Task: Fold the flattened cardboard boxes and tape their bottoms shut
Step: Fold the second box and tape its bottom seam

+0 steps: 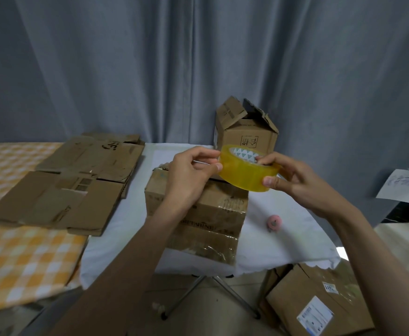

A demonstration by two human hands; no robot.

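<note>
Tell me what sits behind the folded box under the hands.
Behind the folded box stands a smaller cardboard box with its top flaps raised, backed by a grey curtain. The tape roll and both hands cover its base.

Between the left hand [193,170] and the right hand [293,177] sits a tape roll [247,172] of glossy, translucent yellow plastic film around a printed paper core. Under the hands, the folded box [198,214] is matt brown cardboard, creased, with shiny clear tape strips on its near side. Beneath it the worktop [283,238] wears a smooth white cloth. Left of the left hand, the flattened boxes [72,185] are dull, scuffed cardboard on a checked orange-and-white cloth [16,258]. Beyond the hands hangs a soft, matt grey curtain [198,57].
</note>
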